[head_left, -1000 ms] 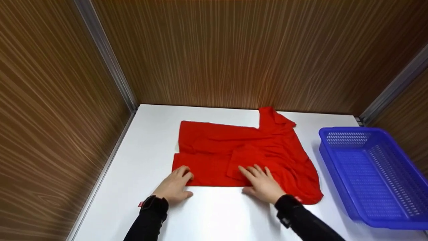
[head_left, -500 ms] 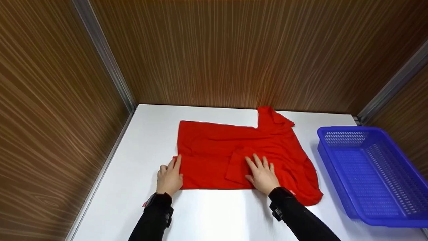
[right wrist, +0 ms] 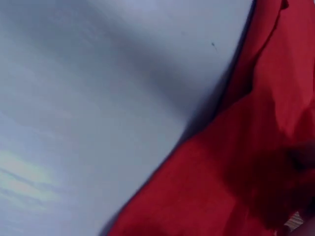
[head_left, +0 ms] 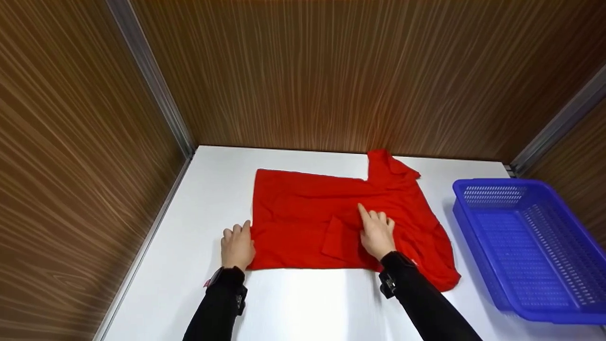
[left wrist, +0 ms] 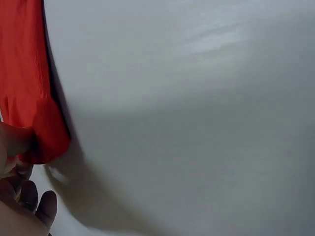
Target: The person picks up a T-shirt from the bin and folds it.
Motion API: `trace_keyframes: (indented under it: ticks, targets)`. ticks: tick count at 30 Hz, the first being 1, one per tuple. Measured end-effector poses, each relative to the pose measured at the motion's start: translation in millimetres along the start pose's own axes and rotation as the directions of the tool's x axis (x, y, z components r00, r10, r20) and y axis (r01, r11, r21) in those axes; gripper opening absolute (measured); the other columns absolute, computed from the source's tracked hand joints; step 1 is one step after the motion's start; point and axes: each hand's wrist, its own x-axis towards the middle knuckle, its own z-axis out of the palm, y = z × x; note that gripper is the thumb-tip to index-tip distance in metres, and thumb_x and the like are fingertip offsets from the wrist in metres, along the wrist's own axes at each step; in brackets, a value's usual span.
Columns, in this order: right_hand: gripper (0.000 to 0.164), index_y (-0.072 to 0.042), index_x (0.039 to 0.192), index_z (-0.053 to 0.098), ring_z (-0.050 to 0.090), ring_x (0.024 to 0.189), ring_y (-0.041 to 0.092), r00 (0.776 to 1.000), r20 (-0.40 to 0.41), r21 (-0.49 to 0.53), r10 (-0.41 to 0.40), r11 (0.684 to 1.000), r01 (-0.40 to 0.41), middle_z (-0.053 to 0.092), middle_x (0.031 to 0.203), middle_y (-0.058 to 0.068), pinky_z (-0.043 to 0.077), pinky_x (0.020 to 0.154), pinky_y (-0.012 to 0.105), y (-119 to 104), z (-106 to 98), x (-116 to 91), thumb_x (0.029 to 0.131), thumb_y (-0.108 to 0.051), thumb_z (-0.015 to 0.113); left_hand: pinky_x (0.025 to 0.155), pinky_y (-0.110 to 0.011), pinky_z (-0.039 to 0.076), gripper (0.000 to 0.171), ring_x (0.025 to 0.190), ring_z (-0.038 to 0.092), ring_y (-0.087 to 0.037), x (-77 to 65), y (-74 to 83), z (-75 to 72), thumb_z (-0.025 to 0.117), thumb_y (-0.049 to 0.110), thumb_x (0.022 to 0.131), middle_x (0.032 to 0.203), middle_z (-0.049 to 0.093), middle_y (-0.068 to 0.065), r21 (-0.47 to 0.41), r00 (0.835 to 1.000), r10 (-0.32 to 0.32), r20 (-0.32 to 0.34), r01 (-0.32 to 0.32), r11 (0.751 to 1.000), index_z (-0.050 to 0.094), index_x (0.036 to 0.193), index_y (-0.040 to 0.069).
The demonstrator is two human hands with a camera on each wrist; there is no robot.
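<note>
A red shirt [head_left: 298, 199] lies partly folded on the white table [head_left: 303, 303], with one short sleeve [head_left: 386, 168] sticking out at the far right. Its right part is wrinkled. At the near left corner my left hand [head_left: 237, 247] pinches the hem; the left wrist view has the thumb [left wrist: 15, 141] on the red cloth and the other fingers bent below it. Over the folded flap, my right hand [head_left: 377, 235] grips the cloth, index finger pointing forward and the other fingers bent. Its thumb is hidden in the head view, and the right wrist view is dark around the fingers.
A blue plastic basket [head_left: 509, 303] with perforated sides stands on the table to the right of the shirt. Wood-grain panels [head_left: 303, 76] rise behind and on both sides, with metal strips at the corners.
My left hand has moved from the near edge to the shirt's left hem and taken hold there. My right hand has slid farther forward, its spread fingers drawing together and bending into the cloth.
</note>
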Motion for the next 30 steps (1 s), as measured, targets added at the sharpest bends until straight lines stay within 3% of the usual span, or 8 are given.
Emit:
trace_keyframes:
  ticks: [7,11,14,17,20,24,28,30]
  targets:
    - [0.031,0.005,0.106,0.070,0.054,0.104,0.034,0.989,0.100,0.347,-0.107,0.935,0.066,0.067,0.110,0.019,0.037,0.097,0.048,2,-23,-8,0.076,0.007,0.065,0.077,-0.050,0.043,0.018,0.089,0.049,-0.038,0.8,0.0,-1.4,0.064,-0.001,0.086,0.094,0.060,-0.017,0.000,0.998,0.048,-0.042,-0.048,0.999,0.066,0.104,0.002]
    - [0.021,-0.007,0.087,0.060,0.053,0.093,0.019,0.925,0.178,0.421,-0.337,0.875,0.238,0.060,0.093,0.005,0.045,0.081,0.034,4,-36,-29,0.076,0.009,0.069,0.081,-0.051,0.044,0.035,0.097,0.049,-0.040,0.3,-1.7,-1.2,0.066,0.002,0.089,0.113,0.059,-0.019,-0.063,0.998,0.059,-0.028,-0.061,0.996,0.064,0.125,0.003]
    - [0.028,-0.016,0.083,0.053,0.048,0.084,0.008,0.873,0.258,0.371,-0.415,0.876,0.307,0.052,0.083,-0.007,0.043,0.072,0.026,4,-43,-46,0.085,-0.006,0.078,0.084,-0.053,0.045,0.056,0.102,0.048,-0.042,-1.6,-2.1,0.5,0.071,0.007,0.091,0.125,0.057,-0.021,-0.085,0.999,0.052,-0.004,-0.052,0.995,0.054,0.145,0.004]
    - [0.031,-0.017,0.083,0.049,0.045,0.077,0.006,0.870,0.252,0.294,-0.425,0.890,0.350,0.045,0.078,-0.011,0.042,0.067,0.024,6,-48,-59,0.088,-0.011,0.079,0.084,-0.052,0.043,0.059,0.100,0.047,-0.041,-2.2,-1.9,1.9,0.074,0.009,0.091,0.117,0.060,-0.019,-0.052,0.998,0.056,0.021,-0.054,0.997,0.053,0.147,0.006]
    - [0.026,-0.013,0.099,0.061,0.049,0.083,0.008,0.868,0.197,0.236,-0.457,0.881,0.410,0.053,0.087,-0.007,0.046,0.071,0.028,9,-50,-69,0.083,-0.005,0.081,0.081,-0.049,0.039,0.041,0.096,0.045,-0.037,-1.6,-1.8,2.2,0.075,0.009,0.089,0.104,0.056,-0.016,-0.019,0.997,0.077,0.028,-0.076,0.997,0.064,0.128,0.006]
    - [0.051,-0.017,0.124,0.067,0.051,0.098,0.014,0.807,0.209,0.088,-0.552,0.832,0.547,0.056,0.107,-0.003,0.048,0.082,0.036,5,-37,-81,0.079,-0.032,0.087,0.081,-0.048,0.038,0.021,0.096,0.045,-0.036,-1.1,-2.5,0.8,0.079,0.007,0.086,0.101,0.053,-0.013,-0.035,0.991,0.132,-0.033,-0.133,0.991,0.060,0.095,0.008]
    - [0.031,-0.017,0.102,0.070,0.054,0.094,0.021,0.776,0.154,-0.064,-0.612,0.777,0.626,0.056,0.097,-0.001,0.046,0.082,0.040,-4,-19,-91,0.079,-0.031,0.085,0.083,-0.046,0.037,0.029,0.098,0.050,-0.036,-1.3,0.9,-3.6,0.078,0.004,0.082,0.094,0.059,-0.010,-0.106,0.963,0.246,-0.114,-0.258,0.960,0.051,0.088,0.012]
    - [0.021,-0.016,0.091,0.066,0.057,0.089,0.023,0.802,0.089,-0.085,-0.590,0.798,0.596,0.057,0.090,-0.002,0.047,0.080,0.040,-7,-18,-93,0.078,-0.018,0.083,0.084,-0.046,0.036,0.028,0.098,0.053,-0.036,-1.7,4.3,-7.5,0.074,0.000,0.080,0.089,0.063,-0.009,-0.173,0.948,0.286,-0.138,-0.308,0.936,0.051,0.091,0.011]
